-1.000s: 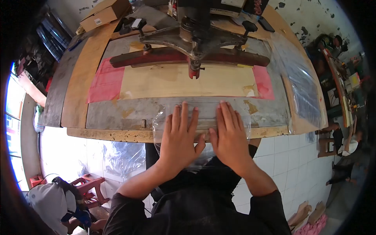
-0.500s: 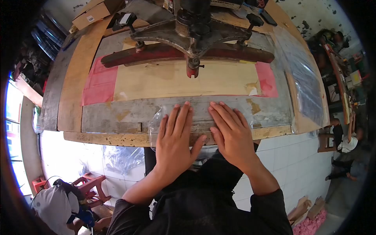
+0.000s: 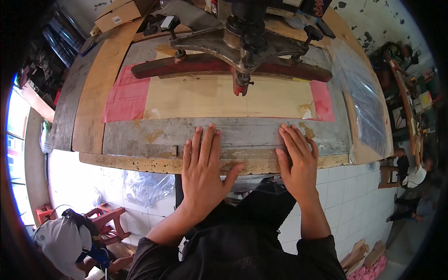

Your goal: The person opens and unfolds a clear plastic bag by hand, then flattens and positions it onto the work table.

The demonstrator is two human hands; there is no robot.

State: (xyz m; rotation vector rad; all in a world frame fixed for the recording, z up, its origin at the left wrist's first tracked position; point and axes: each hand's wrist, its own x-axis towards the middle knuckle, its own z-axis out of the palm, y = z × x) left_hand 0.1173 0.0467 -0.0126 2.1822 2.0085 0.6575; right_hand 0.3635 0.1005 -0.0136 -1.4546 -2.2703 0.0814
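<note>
My left hand (image 3: 201,161) lies with fingers stretched forward over the front strip of a grey metal plate (image 3: 130,140), its thumb pointing out to the right near the wooden edge. My right hand (image 3: 300,158) rests likewise on the right, fingers extended and slightly spread, thumb pointing forward. Neither hand grips anything. Clear plastic (image 3: 256,184) shows below the table edge, between my wrists; whether some of it lies under my palms is hard to see. Ahead of my fingertips, a pale yellow panel (image 3: 196,98) with pink end pieces (image 3: 126,93) lies on the plate.
Above the panel hangs a heavy metal press frame (image 3: 242,56) with a red-brown bar (image 3: 280,67). A plastic-wrapped board (image 3: 368,102) lies at the right and a cardboard box (image 3: 119,15) at the back left. People sit low left and at the far right.
My hands have slid apart, the right one moving right and the left one slightly left. The clear plastic seen around my hands on the plate is no longer distinct there. The view has shifted slightly.
</note>
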